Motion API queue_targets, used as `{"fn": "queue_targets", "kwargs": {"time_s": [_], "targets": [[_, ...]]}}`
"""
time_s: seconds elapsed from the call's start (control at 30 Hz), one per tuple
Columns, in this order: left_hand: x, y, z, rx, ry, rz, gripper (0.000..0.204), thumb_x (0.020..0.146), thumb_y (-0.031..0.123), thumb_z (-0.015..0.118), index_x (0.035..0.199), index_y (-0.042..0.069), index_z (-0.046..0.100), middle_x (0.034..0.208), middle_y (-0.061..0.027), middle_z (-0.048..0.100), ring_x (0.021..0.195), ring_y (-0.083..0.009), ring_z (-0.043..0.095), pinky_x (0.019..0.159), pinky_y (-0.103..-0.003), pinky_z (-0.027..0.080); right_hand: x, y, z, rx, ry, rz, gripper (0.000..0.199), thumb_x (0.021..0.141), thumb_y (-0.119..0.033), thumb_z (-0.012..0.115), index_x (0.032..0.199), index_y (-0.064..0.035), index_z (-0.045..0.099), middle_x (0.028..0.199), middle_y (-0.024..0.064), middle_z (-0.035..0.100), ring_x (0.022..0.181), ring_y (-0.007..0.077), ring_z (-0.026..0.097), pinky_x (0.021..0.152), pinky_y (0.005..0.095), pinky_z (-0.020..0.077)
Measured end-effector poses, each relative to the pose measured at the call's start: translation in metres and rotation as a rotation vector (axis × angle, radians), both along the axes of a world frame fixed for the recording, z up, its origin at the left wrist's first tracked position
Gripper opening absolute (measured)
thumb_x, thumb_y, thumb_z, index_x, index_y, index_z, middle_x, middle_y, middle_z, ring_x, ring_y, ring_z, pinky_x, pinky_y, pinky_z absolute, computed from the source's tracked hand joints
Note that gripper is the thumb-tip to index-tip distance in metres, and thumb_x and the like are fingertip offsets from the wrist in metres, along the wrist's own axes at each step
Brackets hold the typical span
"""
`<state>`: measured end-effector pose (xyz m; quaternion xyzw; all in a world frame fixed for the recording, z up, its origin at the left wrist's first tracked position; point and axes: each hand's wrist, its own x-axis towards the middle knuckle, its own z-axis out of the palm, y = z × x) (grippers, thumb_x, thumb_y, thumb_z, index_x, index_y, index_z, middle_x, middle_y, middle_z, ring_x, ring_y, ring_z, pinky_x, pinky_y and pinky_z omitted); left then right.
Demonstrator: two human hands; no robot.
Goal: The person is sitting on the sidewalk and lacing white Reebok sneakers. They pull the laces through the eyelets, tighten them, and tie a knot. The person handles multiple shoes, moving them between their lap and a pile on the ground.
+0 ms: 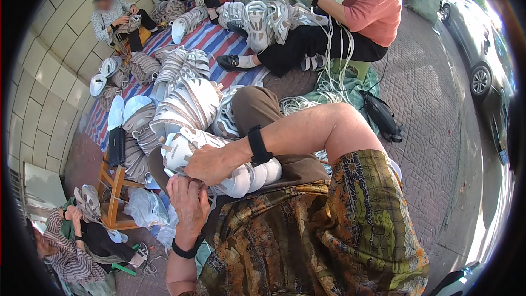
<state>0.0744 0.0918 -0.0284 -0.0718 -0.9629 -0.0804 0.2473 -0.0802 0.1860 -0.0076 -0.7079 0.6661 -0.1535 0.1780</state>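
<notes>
A white and grey shoe upper lies on my lap, above a row of stacked white ones. My right hand, with a black band on the wrist, is closed over its near edge. Just below, my left hand, also with a black wristband, pinches the same edge from underneath, fingers curled. What sits between the fingertips is hidden. My knee in brown trousers rises behind the shoe.
A big pile of white shoe uppers lies on a striped mat. A wooden stool stands at the left. Three other people sit around working on shoes, one in an orange top. A black bag and parked cars are right.
</notes>
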Motion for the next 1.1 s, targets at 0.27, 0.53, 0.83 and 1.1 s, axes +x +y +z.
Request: {"fn": "queue_targets", "kwargs": {"time_s": [0.27,0.53,0.83,1.1], "targets": [[-0.002,-0.002,-0.005,-0.018,0.028,-0.019,0.02,0.071,0.0,0.068,0.087,0.002,0.055,0.085,-0.0128,0.053,0.087,-0.0325,0.054,0.096,-0.051,0.038,-0.03,-0.033,0.017,-0.126,-0.039,-0.265,0.033,0.075,-0.01,0.063,0.105,0.0037,0.058,0.086,0.0225,0.067,0.083,0.0394,0.067,0.07,0.0482,0.0534],[-0.004,0.002,-0.001,0.033,0.024,0.0,0.026,0.068,0.0,0.068,0.092,0.002,0.058,0.088,-0.012,0.053,0.089,-0.0315,0.055,0.099,-0.051,0.037,-0.173,0.008,0.016,-0.751,0.093,-0.636,0.015,0.08,-0.016,0.061,0.084,-0.003,0.055,0.064,0.0161,0.059,0.063,0.0354,0.064,0.061,0.0423,0.0528],[-0.001,0.009,-0.01,0.169,0.218,0.069,0.034,0.069,-0.002,0.07,0.102,0.003,0.063,0.105,-0.0139,0.057,0.102,-0.0339,0.056,0.092,-0.047,0.044,-0.233,0.081,-0.032,-0.506,-0.173,-0.651,0.013,0.092,-0.015,0.056,0.1,-0.0055,0.055,0.068,0.0028,0.062,0.049,0.0089,0.053,0.043,0.0232,0.0408],[0.034,-0.002,-0.016,0.643,0.044,0.195,0.01,0.081,-0.006,0.063,0.089,0.0,0.063,0.076,-0.009,0.061,0.064,-0.0185,0.059,0.059,-0.029,0.048,-0.08,0.077,0.041,-0.332,-0.756,-0.352,0.017,0.092,-0.016,0.057,0.092,0.0015,0.06,0.079,0.0054,0.064,0.064,0.0109,0.057,0.06,0.0246,0.0471]]}}
